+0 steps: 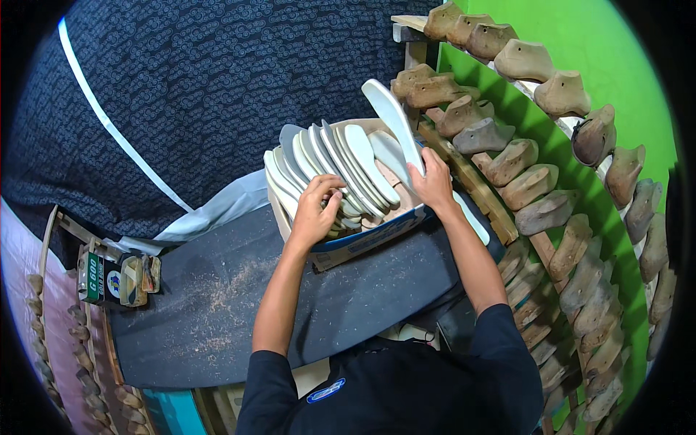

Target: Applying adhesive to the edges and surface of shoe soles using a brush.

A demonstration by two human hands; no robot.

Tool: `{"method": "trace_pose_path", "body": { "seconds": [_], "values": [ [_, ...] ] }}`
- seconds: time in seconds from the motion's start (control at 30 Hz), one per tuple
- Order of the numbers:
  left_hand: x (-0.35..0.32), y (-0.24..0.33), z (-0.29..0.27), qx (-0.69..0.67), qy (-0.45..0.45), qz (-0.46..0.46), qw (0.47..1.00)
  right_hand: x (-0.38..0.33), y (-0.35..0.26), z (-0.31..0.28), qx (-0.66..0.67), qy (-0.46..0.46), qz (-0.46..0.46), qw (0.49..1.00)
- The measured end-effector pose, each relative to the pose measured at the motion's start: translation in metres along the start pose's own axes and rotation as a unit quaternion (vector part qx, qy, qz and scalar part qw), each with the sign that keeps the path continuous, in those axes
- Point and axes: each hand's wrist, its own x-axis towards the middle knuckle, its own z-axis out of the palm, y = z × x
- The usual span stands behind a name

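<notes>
My right hand (433,180) grips a white shoe sole (391,112) near its lower end, holding it tilted up above the right side of a cardboard box (355,254). Inside the box, a row of white and grey soles (301,156) stands on edge, packed close together. My left hand (317,210) rests by the front of this row. Its fingers are loosely bent and apart, with nothing visibly held. One pale sole (388,152) leans in the box behind the raised one. Another white sole (471,217) lies outside the box, beyond my right forearm.
The box stands on a dark-covered table (239,319) scattered with shavings. A green and black box (109,279) sits at the left edge. Wooden shoe lasts (522,61) line racks along the green wall at right. More lasts hang at far left. A dark patterned cloth (217,80) covers the back.
</notes>
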Motion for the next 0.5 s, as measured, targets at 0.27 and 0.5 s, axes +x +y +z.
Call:
{"method": "trace_pose_path", "body": {
  "seconds": [0.27, 0.5],
  "values": [
    [-0.001, 0.002, -0.004, -0.09, 0.003, -0.006, 0.996, -0.013, -0.045, -0.003, 0.126, 0.031, -0.107, 0.986],
    [-0.029, 0.012, -0.009, -0.33, 0.169, 0.021, 0.928, -0.048, -0.117, 0.016, 0.147, 0.019, -0.221, 0.964]
  ]
}}
